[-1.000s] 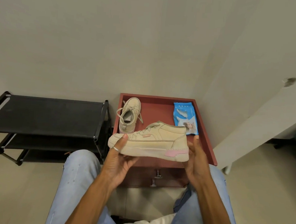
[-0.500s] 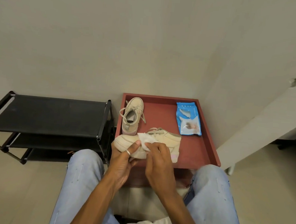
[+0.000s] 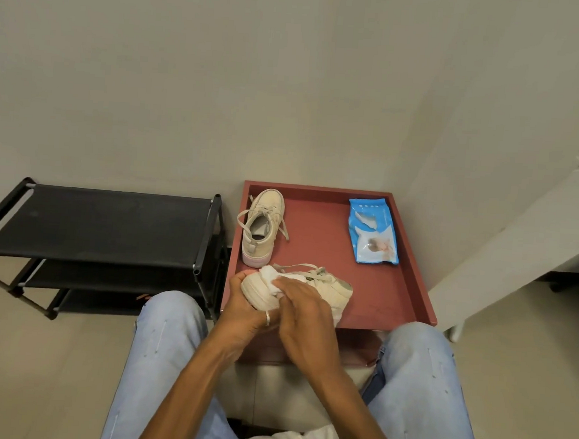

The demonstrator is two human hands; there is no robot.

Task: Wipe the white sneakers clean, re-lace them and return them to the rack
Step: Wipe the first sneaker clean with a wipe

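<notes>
One cream-white sneaker [image 3: 331,288] is held over the near edge of the red table [image 3: 405,294], toe pointing left. My left hand [image 3: 242,306] grips its toe from below. My right hand [image 3: 304,310] holds a white wipe [image 3: 272,279] against the top of the toe; most of the wipe is hidden under the fingers. The second sneaker [image 3: 262,228] stands on the table's far left with its laces loose. The black shoe rack [image 3: 94,224] stands to the left of the table.
A blue pack of wipes [image 3: 372,234] lies at the table's far right. My knees in light jeans [image 3: 169,341] sit either side of the table's near edge. Walls close the back, and a white panel [image 3: 517,240] leans on the right.
The sneaker has turned from side-on to toe towards my left hand. My right hand left the heel, took a white wipe and now has it on the toe.
</notes>
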